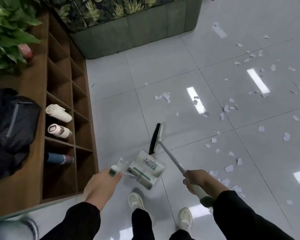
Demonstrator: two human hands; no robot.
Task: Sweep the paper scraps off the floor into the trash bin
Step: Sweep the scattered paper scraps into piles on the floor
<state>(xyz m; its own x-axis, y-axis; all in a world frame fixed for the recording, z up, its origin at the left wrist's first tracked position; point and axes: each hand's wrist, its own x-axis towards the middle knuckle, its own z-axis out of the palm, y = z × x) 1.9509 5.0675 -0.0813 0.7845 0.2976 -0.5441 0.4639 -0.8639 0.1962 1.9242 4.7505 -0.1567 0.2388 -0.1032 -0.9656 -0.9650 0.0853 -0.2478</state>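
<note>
Paper scraps [229, 108] lie strewn over the glossy pale floor tiles [163, 75], thickest to the right, with a small cluster [163, 97] nearer the middle. The broom [155, 138] has its dark bristles down on the floor, its head just beyond the dustpan [146, 170]. The right hand [200, 181] is wrapped round the broom's handle at its pale grip. The left hand [100, 185] grips the dustpan's handle top, fingers curled round it, with the pan hanging just above the tiles ahead of two white shoes [137, 201]. Ceiling lights reflect off the tiles. A brown cubby shelf [59, 70] runs along the left, holding bottles [59, 113], with a black bag [10, 129] and a leafy plant [9, 26] on top. A green sofa [132, 32] stands beyond.
</note>
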